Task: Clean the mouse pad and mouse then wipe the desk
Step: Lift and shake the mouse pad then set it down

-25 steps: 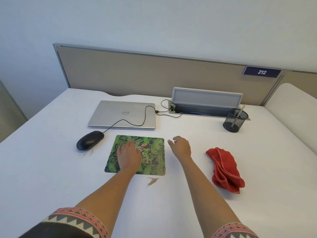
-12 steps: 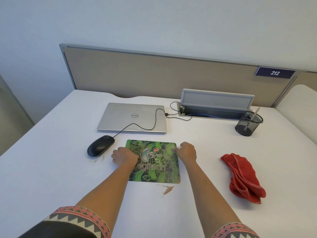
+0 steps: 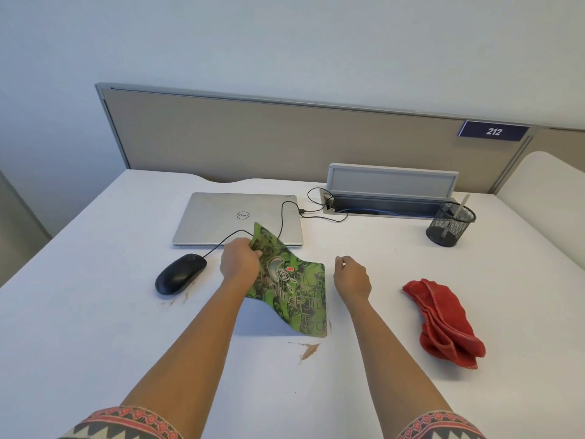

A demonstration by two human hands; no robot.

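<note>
The left grip (image 3: 240,264), a bare hand, is clamped on the far left edge of the pad (image 3: 294,293), fingers curled round it. The pad is green and printed with a logo. Its left side is lifted off the desk (image 3: 95,327) and bent upward, with one corner standing in front of the laptop (image 3: 221,220). Its near right corner lies on the desk.

The right grip (image 3: 353,278) holds nothing, its fingers loosely bent and apart. It sits just right of the pad without touching it. Whether it rests on the desk cannot be told.

The black mouse (image 3: 180,274) sits on the desk just left of the left grip. Its cable (image 3: 228,239) runs behind that hand and over the shut laptop towards an open cable tray (image 3: 392,191) at the back. A brown stain (image 3: 308,350) marks the desk just in front of the pad, and fainter smears (image 3: 172,301) lie by the near side of the mouse.

A crumpled red cloth (image 3: 443,324) lies on the desk, well to the right of the right grip. A black mesh cup (image 3: 449,224) with a stick in it stands at the far right, next to the tray. A beige divider (image 3: 285,137) closes the back of the desk and carries a label (image 3: 493,132) reading 212.
</note>
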